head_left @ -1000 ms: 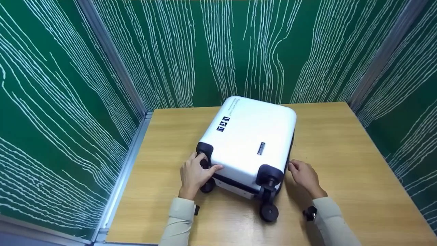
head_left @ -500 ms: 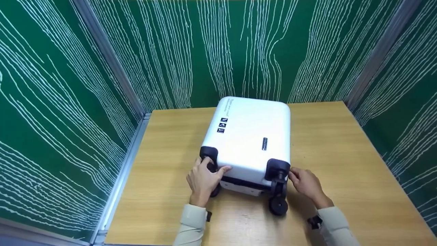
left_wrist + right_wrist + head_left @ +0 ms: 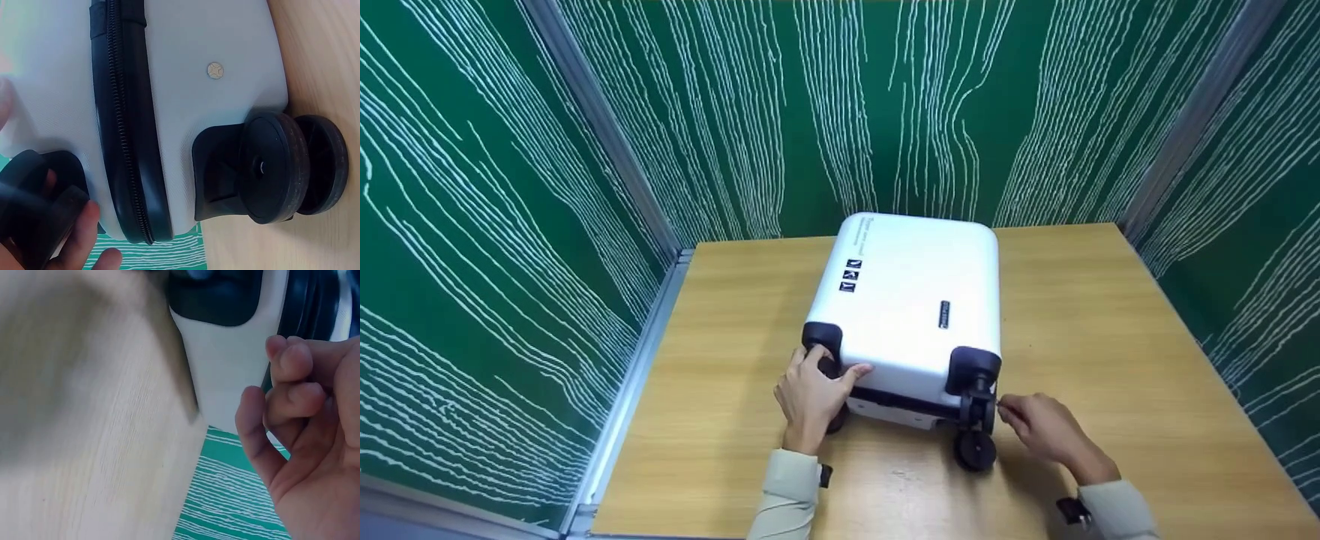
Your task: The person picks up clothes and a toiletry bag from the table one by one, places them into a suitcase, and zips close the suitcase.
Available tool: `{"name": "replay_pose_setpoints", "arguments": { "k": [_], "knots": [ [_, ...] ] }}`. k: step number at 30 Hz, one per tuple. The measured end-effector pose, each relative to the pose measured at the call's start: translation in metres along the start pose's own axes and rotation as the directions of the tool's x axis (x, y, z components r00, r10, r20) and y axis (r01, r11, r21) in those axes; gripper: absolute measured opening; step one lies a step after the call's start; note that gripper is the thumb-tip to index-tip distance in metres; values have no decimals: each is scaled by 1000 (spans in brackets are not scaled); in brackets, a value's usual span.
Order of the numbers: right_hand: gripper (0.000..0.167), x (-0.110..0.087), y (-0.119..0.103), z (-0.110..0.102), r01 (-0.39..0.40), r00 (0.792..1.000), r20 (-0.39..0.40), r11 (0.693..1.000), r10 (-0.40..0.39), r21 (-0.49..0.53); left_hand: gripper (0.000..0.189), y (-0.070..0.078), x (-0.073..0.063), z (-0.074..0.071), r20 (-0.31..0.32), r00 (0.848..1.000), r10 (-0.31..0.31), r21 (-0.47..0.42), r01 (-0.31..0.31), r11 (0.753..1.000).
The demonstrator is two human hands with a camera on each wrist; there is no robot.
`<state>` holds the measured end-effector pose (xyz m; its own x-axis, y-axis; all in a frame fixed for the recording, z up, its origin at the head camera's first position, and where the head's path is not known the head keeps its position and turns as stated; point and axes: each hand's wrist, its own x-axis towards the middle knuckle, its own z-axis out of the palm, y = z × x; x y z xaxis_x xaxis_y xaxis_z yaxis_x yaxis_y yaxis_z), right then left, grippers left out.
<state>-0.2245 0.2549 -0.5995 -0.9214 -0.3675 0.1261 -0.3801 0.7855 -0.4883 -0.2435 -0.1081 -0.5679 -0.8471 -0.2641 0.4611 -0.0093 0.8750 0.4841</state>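
A white hard-shell suitcase [image 3: 911,292] lies flat on the wooden table, its wheeled end towards me. My left hand [image 3: 810,394] grips the black caster wheel [image 3: 42,205] at the near left corner, thumb on the white shell. Along the suitcase's side runs a black zipper [image 3: 125,124], its teeth closed where the left wrist view shows them. My right hand [image 3: 1050,427] is at the near right corner, beside another caster wheel [image 3: 976,450]. Its thumb and forefinger pinch at the zipper strip; the pull itself is hidden by the fingertips. The other fingers are curled.
The wooden table [image 3: 720,360] extends on both sides of the suitcase. Green panels with white wavy lines [image 3: 885,112] stand behind and at both sides, joined by grey metal posts [image 3: 607,127]. Lower casters [image 3: 275,169] jut from the suitcase's end.
The suitcase has turned slightly, its near end swinging right, with my left hand still on its wheel. My right hand has slid towards me along the right side to the near corner.
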Motion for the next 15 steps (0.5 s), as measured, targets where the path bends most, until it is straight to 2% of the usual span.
{"name": "replay_pose_setpoints", "arguments": {
  "k": [4, 7, 11, 15],
  "knots": [
    [31, -6, -7, 2, 47, 999, -7, 999, -47, -17, 79, -1, 0, 0, 8, 1000, -4, 4, 4, 1000],
    [32, -9, -7, 3, 48, 999, 4, 999, -48, -9, 79, -1, -2, 0, 26, 1000, -13, -3, 13, 1000],
    [31, -10, -7, 7, -8, 1000, 21, 999, 7, 31, 80, -1, -3, -2, 43, 999, -9, -7, 10, 1000],
    [30, -9, -6, 13, -74, 997, -24, 996, 75, 45, 79, 1, -1, -2, 40, 999, 0, -13, 1, 1000]
  ]
}}
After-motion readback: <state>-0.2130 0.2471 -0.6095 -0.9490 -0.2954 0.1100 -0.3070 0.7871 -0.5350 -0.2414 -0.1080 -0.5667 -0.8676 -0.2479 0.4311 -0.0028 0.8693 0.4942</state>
